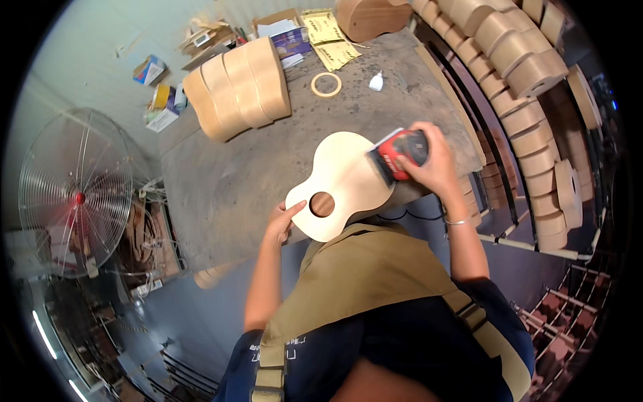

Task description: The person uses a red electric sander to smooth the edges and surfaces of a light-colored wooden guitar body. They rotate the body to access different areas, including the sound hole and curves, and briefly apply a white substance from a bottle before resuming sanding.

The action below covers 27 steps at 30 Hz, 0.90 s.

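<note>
A pale wooden ukulele body (345, 161) lies at the near edge of the workbench, its round sound hole toward my left. My left hand (282, 220) grips the body's narrower end, thumb on the top face near the hole and fingers around the side. In my right hand (434, 161) is a red and black electric sander (402, 155), tilted on edge against the right side of the wider end. Whether its pad is flat on the wood I cannot tell. The sander's outline is slightly blurred.
The grey workbench (221, 194) carries a row of stacked ukulele bodies (238, 87), a wooden ring (326, 84), a small white bottle (376, 82), yellow sandpaper sheets (328, 37) and a brown body (375, 19). A fan (79, 194) stands left; racks of bodies (529, 120) stand right.
</note>
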{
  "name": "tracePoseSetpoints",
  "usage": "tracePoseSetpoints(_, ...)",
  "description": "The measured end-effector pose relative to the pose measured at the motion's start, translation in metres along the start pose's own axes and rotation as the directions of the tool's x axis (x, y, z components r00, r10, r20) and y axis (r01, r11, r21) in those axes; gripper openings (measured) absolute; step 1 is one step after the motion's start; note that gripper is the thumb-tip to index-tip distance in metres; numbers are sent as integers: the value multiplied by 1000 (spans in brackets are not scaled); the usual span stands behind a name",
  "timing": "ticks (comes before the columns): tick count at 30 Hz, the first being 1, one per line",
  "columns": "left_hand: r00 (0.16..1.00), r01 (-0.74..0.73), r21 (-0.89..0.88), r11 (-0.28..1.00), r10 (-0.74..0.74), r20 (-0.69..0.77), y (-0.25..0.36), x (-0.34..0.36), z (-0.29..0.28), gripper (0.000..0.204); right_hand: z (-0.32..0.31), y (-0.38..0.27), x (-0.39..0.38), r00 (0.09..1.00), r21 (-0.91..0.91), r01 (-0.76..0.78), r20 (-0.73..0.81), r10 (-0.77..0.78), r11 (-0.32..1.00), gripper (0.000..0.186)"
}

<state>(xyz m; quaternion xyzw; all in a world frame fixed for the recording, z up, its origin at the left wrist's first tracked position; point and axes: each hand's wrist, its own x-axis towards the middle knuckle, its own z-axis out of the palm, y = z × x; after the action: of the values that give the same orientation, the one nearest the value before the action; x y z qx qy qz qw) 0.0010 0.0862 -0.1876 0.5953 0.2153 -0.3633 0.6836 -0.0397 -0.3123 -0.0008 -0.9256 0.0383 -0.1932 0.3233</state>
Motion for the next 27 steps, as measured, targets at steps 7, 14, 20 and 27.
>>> tracePoseSetpoints(7,998,10,89,996,-16,65,4,3,1,51,101,-34,16,981,-138,107,177,-82,985,57)
tracePoseSetpoints(14,997,-3,156,988,-9,76,7,4,-2,51,123,-16,96,982,-332,-82,135,134,940,63)
tracePoseSetpoints(20,997,10,209,978,-25,73,16,0,-1,55,128,-4,109,977,-282,-98,153,146,954,69)
tracePoseSetpoints(27,998,-12,165,986,2,61,2,12,-7,55,127,-9,101,977,-255,-25,200,78,967,68)
